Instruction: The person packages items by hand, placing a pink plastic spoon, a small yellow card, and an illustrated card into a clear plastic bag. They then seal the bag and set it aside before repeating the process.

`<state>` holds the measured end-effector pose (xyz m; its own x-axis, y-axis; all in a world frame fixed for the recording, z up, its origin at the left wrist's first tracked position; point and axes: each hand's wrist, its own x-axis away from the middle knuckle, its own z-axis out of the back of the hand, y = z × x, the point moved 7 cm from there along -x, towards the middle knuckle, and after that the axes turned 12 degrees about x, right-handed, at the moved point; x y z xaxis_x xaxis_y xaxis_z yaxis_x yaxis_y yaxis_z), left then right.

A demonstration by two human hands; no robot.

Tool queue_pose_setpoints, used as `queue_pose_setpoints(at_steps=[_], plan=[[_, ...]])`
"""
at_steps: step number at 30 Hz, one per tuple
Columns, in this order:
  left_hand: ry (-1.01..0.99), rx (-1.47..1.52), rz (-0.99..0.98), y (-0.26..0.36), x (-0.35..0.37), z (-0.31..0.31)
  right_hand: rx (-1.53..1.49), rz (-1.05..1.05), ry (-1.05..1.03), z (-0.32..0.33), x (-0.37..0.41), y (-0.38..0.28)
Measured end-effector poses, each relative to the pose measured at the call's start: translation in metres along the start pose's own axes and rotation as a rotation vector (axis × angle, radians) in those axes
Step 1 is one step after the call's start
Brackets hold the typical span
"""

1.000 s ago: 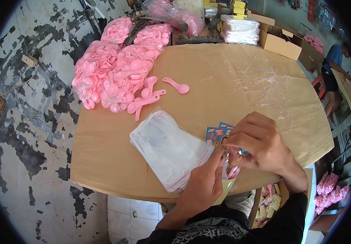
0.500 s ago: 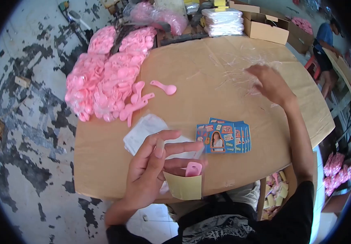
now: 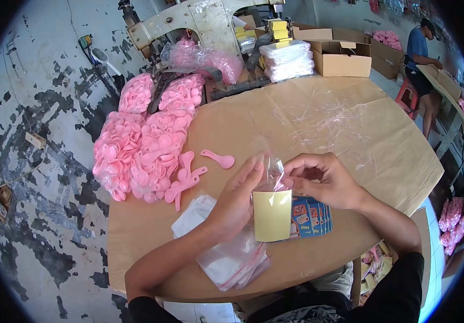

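My left hand (image 3: pixel 237 202) grips the left side of a clear plastic bag (image 3: pixel 274 171) with a yellow card (image 3: pixel 272 215) inside. At the bag's upper right, the fingers of my right hand (image 3: pixel 323 180) are pinched on the plastic. Behind the card lie blue printed cards (image 3: pixel 314 216), fanned out and partly hidden. A stack of clear bags (image 3: pixel 234 264) rests under my left forearm. Left of my hands are several loose pink spoons (image 3: pixel 184 180), and one single spoon (image 3: pixel 219 159) lies apart. The spoon in the held bag is hidden.
Bulging bags of pink spoons (image 3: pixel 154 145) sit at the table's left. Thin plastic strands (image 3: pixel 334 126) lie across the far right. Behind are wrapped white packs (image 3: pixel 287 59), a cardboard box (image 3: pixel 344 62) and a metal machine (image 3: pixel 189 24). A person (image 3: pixel 419 54) is at another table.
My right hand has come back from the strands to the bag. The bag is now upright between both hands, its card facing me. The camera view has tilted up.
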<state>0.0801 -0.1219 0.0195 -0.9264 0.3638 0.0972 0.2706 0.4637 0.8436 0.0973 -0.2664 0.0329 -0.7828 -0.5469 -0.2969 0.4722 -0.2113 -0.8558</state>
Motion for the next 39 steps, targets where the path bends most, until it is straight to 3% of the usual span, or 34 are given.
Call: queue_pose_setpoints(at_steps=[5, 8, 14, 18, 26, 29, 35, 39], plan=[[-0.047, -0.003, 0.104, -0.009, 0.002, 0.006, -0.006, -0.036, 0.124, 0.001, -0.002, 0.006], [-0.012, -0.009, 0.137, -0.015, 0.004, 0.009, -0.162, -0.184, -0.051, -0.005, -0.003, 0.015], [-0.043, -0.007, 0.078, -0.015, 0.007, 0.006, -0.264, -0.064, -0.155, -0.008, -0.003, 0.018], [-0.034, 0.031, 0.062, -0.01, 0.009, 0.002, -0.224, -0.155, -0.094, -0.003, -0.002, 0.008], [-0.186, -0.423, -0.076, 0.014, 0.004, 0.001, -0.202, -0.104, 0.026, 0.009, -0.001, 0.007], [-0.193, -0.432, -0.101, 0.019, 0.004, 0.001, -0.128, -0.022, 0.062, 0.009, -0.003, 0.005], [-0.231, -0.561, -0.169, 0.025, 0.005, 0.005, 0.297, 0.406, -0.004, 0.016, -0.003, -0.02], [-0.247, -0.53, -0.192, 0.025, 0.003, 0.009, 0.32, 0.444, -0.032, 0.016, -0.003, -0.014]])
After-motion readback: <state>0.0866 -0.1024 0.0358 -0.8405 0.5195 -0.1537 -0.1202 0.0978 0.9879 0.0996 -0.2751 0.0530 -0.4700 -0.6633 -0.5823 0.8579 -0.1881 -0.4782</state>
